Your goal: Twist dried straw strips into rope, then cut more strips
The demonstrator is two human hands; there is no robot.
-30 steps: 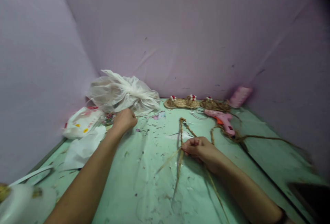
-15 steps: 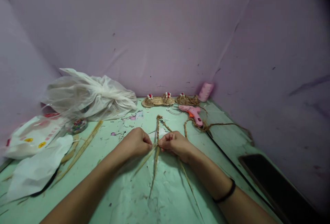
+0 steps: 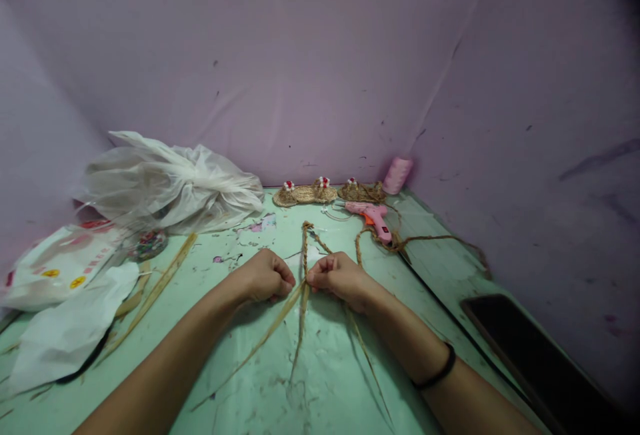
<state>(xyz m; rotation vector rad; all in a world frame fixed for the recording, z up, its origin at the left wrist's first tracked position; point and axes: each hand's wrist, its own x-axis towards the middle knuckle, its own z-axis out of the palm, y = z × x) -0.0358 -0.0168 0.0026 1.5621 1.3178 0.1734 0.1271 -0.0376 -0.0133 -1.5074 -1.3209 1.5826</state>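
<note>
A thin braid (image 3: 305,248) of dried straw-coloured fibre lies on the table, its far end pointing to the wall. Loose flat strands (image 3: 301,328) fan out from its near end towards me. My right hand (image 3: 340,280) is closed, thumb and fingertips pinching the braid where the strands part. On the other side, my left hand (image 3: 265,278) is curled with fingertips together close beside the left strand (image 3: 270,328); whether anything is between them is hidden. A further strand runs out from under my right hand.
A pink glue gun (image 3: 370,215) lies behind my right hand, near braided cord (image 3: 440,241) and a pink thread spool (image 3: 398,176). Woven slippers (image 3: 305,195) with beads line the wall. Plastic bags (image 3: 190,185) and fibre strips (image 3: 160,281) are left; a dark phone (image 3: 530,355) is right.
The left strand, blurred and short half a second ago, now lies stretched out long to the lower left. Both hands stay almost in place; the whole view has shifted slightly.
</note>
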